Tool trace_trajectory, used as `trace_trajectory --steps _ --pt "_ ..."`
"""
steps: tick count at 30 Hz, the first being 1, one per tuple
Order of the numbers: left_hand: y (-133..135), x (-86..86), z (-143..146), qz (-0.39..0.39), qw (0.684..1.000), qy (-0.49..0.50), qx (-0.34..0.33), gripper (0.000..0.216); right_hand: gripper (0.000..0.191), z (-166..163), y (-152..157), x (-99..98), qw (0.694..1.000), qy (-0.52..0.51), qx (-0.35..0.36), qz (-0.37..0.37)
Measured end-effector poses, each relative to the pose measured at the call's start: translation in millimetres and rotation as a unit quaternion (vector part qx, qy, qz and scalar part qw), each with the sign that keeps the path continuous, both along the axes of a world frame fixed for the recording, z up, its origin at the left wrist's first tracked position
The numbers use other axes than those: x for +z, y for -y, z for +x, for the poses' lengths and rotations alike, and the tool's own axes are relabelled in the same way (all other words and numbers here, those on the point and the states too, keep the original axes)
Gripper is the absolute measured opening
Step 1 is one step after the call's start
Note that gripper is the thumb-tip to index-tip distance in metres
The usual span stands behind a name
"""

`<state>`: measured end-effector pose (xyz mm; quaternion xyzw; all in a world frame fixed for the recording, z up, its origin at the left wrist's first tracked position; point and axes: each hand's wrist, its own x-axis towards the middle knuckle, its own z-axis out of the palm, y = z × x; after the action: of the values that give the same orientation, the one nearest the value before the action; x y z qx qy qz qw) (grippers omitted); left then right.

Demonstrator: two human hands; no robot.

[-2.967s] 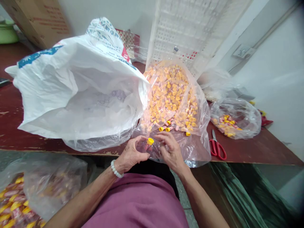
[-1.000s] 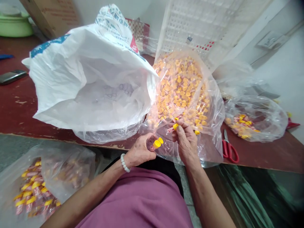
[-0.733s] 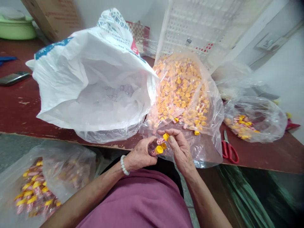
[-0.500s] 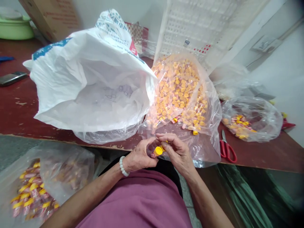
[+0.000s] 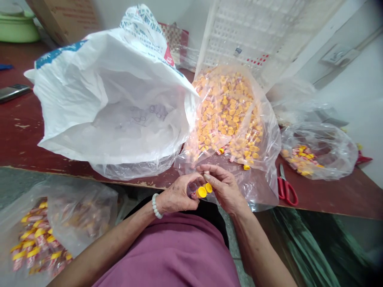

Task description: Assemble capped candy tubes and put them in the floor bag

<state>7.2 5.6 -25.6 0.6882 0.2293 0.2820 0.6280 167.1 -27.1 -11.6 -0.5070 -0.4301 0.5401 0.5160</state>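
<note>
My left hand [image 5: 178,193], with a pale bead bracelet at the wrist, is closed around small yellow-capped bottles [image 5: 201,192] at the table's front edge. Two yellow caps show, pointing up towards me; the clear and pinkish bodies are partly hidden by my fingers. My right hand [image 5: 223,187] meets it from the right, thumb and forefinger pinched just above the second cap [image 5: 208,187]. A tiny pale spot shows at that pinch, too small to name. Ahead lies a clear plastic bag [image 5: 271,131] full of similar small yellow-capped pieces.
A large white sack [image 5: 72,99] gapes open at the left, with thin loops inside. Red-handled scissors [image 5: 287,191] and a smaller clear bag [image 5: 341,151] lie on the right. Below left, another bag [image 5: 89,195] holds yellow-capped bottles. A white basket [image 5: 251,28] stands behind.
My right fingertips have moved off the second yellow cap to just above it, so more of that cap shows. My left hand keeps its hold on the bottles.
</note>
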Motion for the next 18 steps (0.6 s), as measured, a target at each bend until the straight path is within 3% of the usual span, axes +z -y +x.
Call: trace_trajectory --steps 2,4,6,8,10,14,18 --pt "-1.0 -0.4 -2.6 0.001 1.0 -0.004 -0.001 0.041 0.024 4.3 0.0 5.0 0.995 0.08 -0.02 0.056" --pt "-1.7 -0.8 -4.9 0.004 1.0 -0.01 0.005 0.044 0.023 9.6 1.0 16.0 0.969 0.203 -0.009 0.138" --pt "-1.7 -0.6 -6.7 0.014 1.0 -0.021 0.012 0.047 0.021 14.3 2.7 30.2 0.925 0.318 0.05 0.201" --pt "-1.0 0.4 -7.5 0.039 0.998 -0.042 0.015 0.047 0.024 16.4 4.4 42.9 0.89 0.383 0.128 0.213" --pt "0.1 2.0 -7.4 0.077 0.995 -0.065 0.016 0.047 0.028 15.8 5.1 50.9 0.872 0.409 0.176 0.202" --pt "1.9 4.5 -5.8 0.109 0.99 -0.093 0.01 0.043 0.035 11.1 5.3 55.7 0.859 0.43 0.195 0.198" --pt "2.7 5.7 -6.1 0.087 0.992 -0.086 0.018 0.036 0.035 9.9 7.6 60.3 0.875 0.399 0.165 0.221"
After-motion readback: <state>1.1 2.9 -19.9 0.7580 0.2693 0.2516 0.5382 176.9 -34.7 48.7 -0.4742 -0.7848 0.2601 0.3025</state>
